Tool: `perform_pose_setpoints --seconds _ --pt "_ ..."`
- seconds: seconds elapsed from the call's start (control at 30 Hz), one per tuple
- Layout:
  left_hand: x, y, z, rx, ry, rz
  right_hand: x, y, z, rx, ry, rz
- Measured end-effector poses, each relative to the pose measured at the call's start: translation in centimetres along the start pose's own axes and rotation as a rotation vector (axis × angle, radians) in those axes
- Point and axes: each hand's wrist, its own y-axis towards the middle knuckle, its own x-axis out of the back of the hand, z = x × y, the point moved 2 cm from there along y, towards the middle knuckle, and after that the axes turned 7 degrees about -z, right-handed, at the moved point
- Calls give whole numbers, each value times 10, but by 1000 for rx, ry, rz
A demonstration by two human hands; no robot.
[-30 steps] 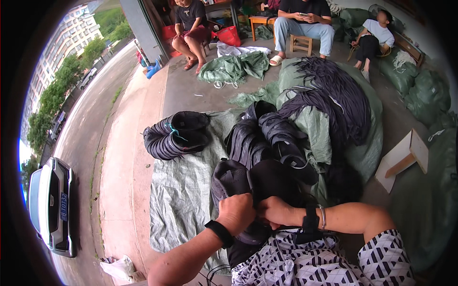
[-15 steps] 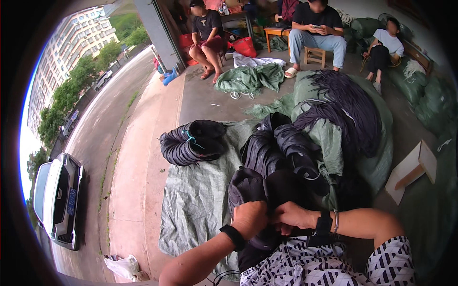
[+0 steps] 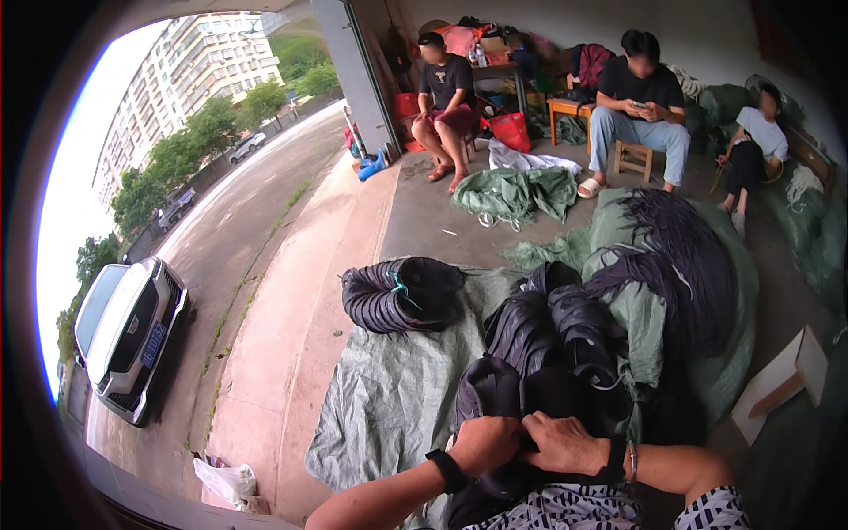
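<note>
Close in front of my lap is a black shoe upper (image 3: 488, 389), its round opening facing up. My left hand (image 3: 484, 444) is closed on its near part, knuckles up. Right beside it, my right hand (image 3: 564, 442) is also closed, fingertips meeting the left hand's at the dark material; the exact pinch is hidden beneath the fingers. Just beyond lie two rows of nested black shoe uppers (image 3: 523, 334). Another nested bundle (image 3: 393, 296), tied with a turquoise string, rests on the far end of a grey-green woven sheet (image 3: 375, 397).
A large green sack (image 3: 649, 340) heaped with dark strips (image 3: 680, 256) stands at the right, near a white open carton (image 3: 782, 384). Three people sit farther back. Crumpled green sacking (image 3: 517, 193) lies before them. At the left a white car (image 3: 128, 336) stands on the road.
The whole view has shifted, so the scene sits lower and further right. My right hand has turned knuckles up and drawn against the left one.
</note>
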Motion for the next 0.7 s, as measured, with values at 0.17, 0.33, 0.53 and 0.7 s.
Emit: perform_pose_setpoints --seconds 0.17,0.33,0.53,0.7 --pt "10 -4 8 -167 -72 -50 16 22 -9 96 38 231" --pt "13 0 14 275 -844 -49 11 28 -22 208 46 219" --pt "11 23 2 153 -409 65 -1 13 -31 401 -31 4" --pt "9 38 -8 31 6 359 1 10 -35 446 -21 -37"
